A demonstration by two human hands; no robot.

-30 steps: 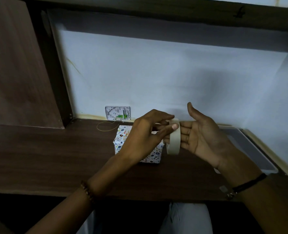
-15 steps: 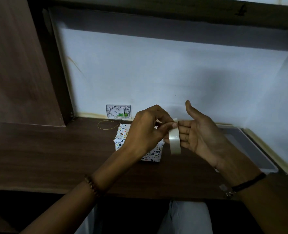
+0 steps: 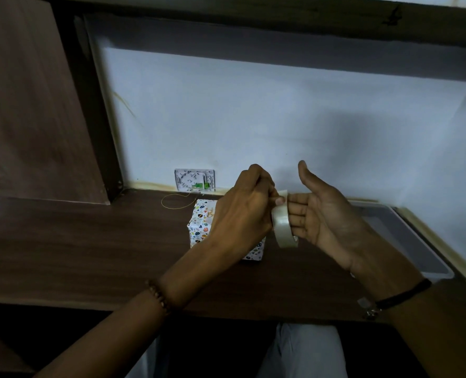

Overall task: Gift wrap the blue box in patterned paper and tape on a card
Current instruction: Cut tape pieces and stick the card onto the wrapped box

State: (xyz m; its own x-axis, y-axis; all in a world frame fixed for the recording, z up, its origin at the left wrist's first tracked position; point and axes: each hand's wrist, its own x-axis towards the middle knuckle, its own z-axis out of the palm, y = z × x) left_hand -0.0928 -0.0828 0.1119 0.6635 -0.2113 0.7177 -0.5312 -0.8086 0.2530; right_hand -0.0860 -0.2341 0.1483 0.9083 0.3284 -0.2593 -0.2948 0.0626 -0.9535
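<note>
- As we scan from the left, we record a wood panel [image 3: 30, 105] standing on the desk [image 3: 76, 255] against the wall.
- We note a wall plate [image 3: 195, 180] low on the wall, and a yellow wire [image 3: 175, 201] looped on the desk just below it.
- We find the box [image 3: 200, 225], wrapped in patterned paper, sitting on the desk just in front of the wire; its right part is hidden behind the left hand.
- The left hand [image 3: 242, 211], with a beaded bracelet [image 3: 158, 296] at the wrist, has its fingers curled and pinches the tape [image 3: 282, 230] at the top of the roll.
- We place the tape above the desk, between both hands and just right of the box.
- The right hand [image 3: 327, 214] has straight fingers run through the roll and carries it; the thumb stands clear and clamps nothing.
- We log a grey tray [image 3: 411, 241] at the desk's right end, apart from the box.
</note>
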